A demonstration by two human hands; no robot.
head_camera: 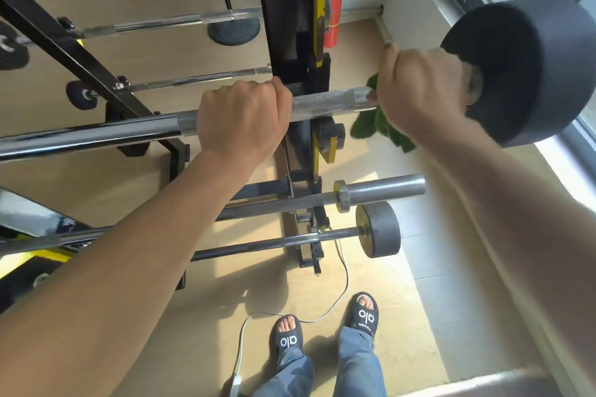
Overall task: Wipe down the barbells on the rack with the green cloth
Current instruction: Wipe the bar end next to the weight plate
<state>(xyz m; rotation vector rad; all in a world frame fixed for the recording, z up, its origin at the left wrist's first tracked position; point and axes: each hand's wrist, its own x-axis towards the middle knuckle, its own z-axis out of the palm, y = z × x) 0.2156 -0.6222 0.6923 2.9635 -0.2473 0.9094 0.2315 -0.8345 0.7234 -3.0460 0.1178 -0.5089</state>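
The left hand (243,121) is wrapped tight around the shiny silver metal barbell (322,105), on its rough grip part. The right hand (422,90) is closed around the same bar a little way off, and it squeezes the fuzzy green cloth (374,126) against the bar. Most of the cloth hangs down under this hand. Just past the right hand is the bar's big round black weight (529,71). Between the two hands, behind the bar, stands the black and yellow rack post (290,10). Below the hands, more grey barbells (380,192) rest on the rack. A red fire extinguisher (333,10) stands far behind.
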